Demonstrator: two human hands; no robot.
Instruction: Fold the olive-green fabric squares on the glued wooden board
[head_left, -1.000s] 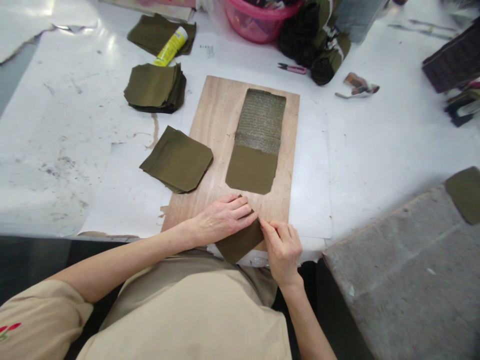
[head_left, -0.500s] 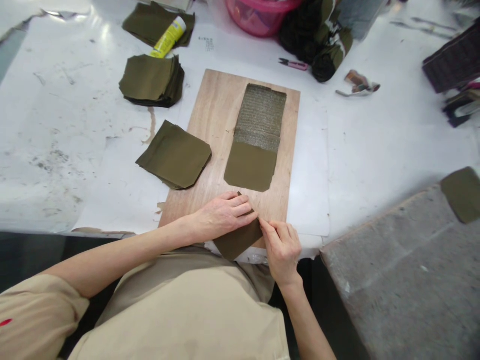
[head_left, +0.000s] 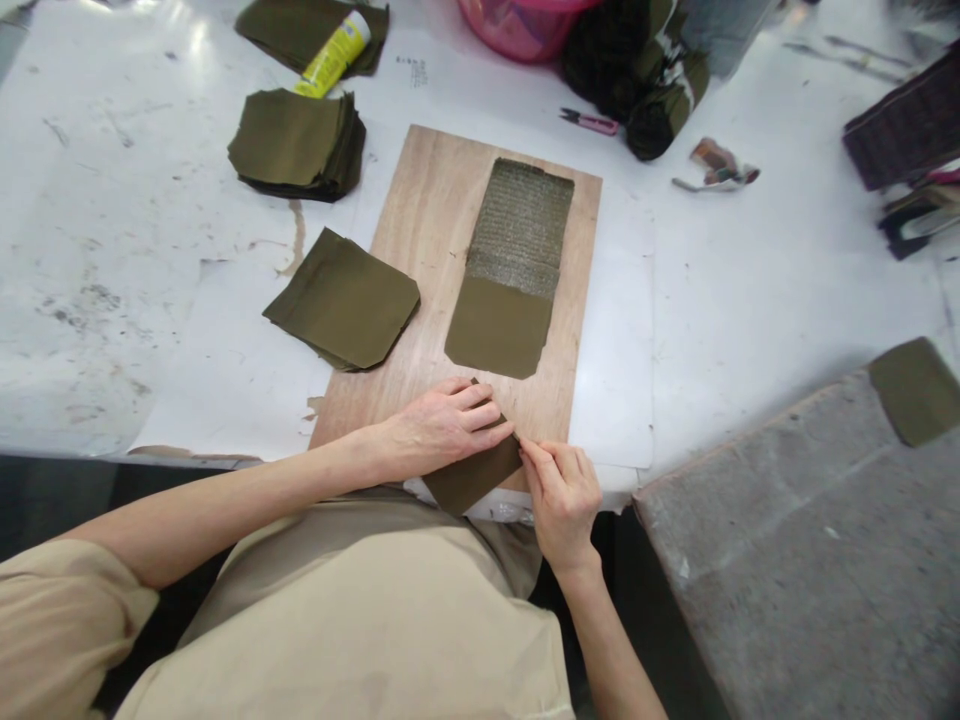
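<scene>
An olive-green fabric piece (head_left: 474,477) lies at the board's near edge, its lower part reaching past the table edge. My left hand (head_left: 442,430) rests flat over its upper side, fingers stretched out and pressing on it. At the piece's right corner, the thumb and fingertips of my right hand (head_left: 562,490) are pinched together on the edge. Just beyond my hands, a long olive fabric strip (head_left: 499,325) lies on the wooden board (head_left: 427,190); its far half looks ribbed and shiny. To the left, a fan of cut olive pieces (head_left: 349,300) overlaps the board.
Farther left stands a thick stack of olive pieces (head_left: 289,140), with a yellow glue stick (head_left: 334,55) on another stack behind it. Pink thread snips (head_left: 590,122), a pink basin (head_left: 517,25) and dark bundles lie at the back. A grey slab (head_left: 795,530) borders my right side.
The view has shifted slightly. Both hands keep nearly the same pose on the fabric piece, and nothing else has visibly moved.
</scene>
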